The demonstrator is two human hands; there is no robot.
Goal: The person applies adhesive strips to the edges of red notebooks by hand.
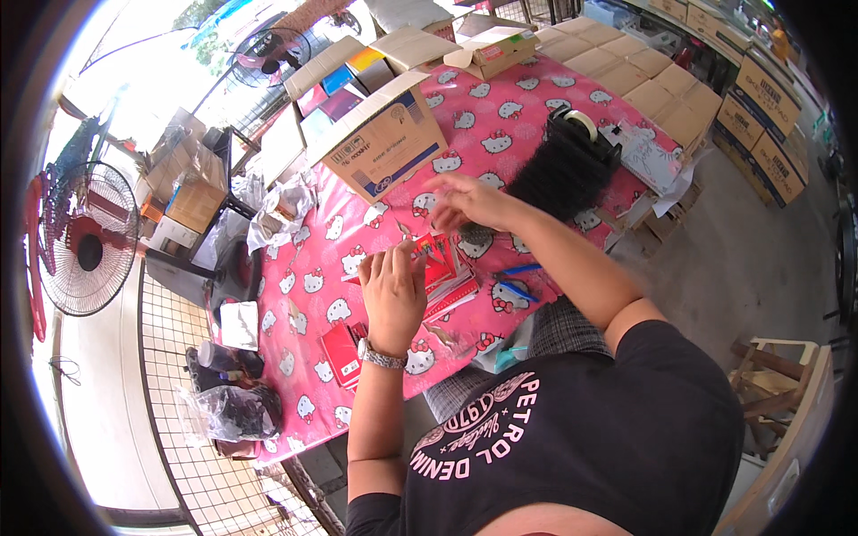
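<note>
My left hand (pixel 391 286), with a metal watch on its wrist, is over the left side of a pile of red booklets or cards (pixel 454 295). Its fingers are bent and close together, and what they grip is hidden beneath them. Beyond the pile, my right hand (pixel 478 204) hovers with fingers apart and nothing visible in it, near the open carton's lower corner. More red booklets (pixel 338 350) lie by my left wrist. Two blue pens (pixel 518 291) or similar slim tools rest right of the pile.
An open brown carton (pixel 393 143) holding colored boxes stands on the pink patterned tablecloth (pixel 487 116). To the right are a bundle of black bristles or strands (pixel 559 174) and a tape dispenser (pixel 585 125). Plastic-wrapped items (pixel 237 411) sit at left, near a fan (pixel 89 246).
</note>
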